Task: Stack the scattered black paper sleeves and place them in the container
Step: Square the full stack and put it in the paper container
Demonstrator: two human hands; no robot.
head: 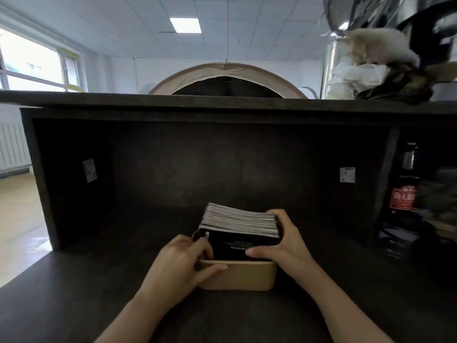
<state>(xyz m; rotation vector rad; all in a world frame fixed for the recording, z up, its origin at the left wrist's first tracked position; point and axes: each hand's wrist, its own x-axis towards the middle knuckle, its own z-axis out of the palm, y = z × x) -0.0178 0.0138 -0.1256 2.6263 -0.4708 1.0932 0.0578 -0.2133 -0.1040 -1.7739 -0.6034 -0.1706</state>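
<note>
- Two bare hands are seen at a stack of black paper sleeves point(241, 232), which stands on edge in a tan container point(247, 276) on a dark table point(74, 293).
- The stack is clasped by the right hand point(284, 246): its thumb is laid across the near black face and its fingers are curled round the right end of the pack.
- The left hand point(184, 262) is placed at the left end of the stack, with curled fingers against the sleeves and the thumb stretched along the container's near rim; whether the sleeves are actually gripped by it cannot be told.
- Between the two hands, the sleeves' pale top edges are shown fanned slightly toward the back, well above the container's rim.
- Beyond the held stack, a dark shelf unit point(222, 105) is seen.
- Far to the right of the right hand, a dark bottle point(404, 184) with a red label is stood in a side compartment.
- Above, on the shelf top, crumpled white material point(356, 75) is piled.
</note>
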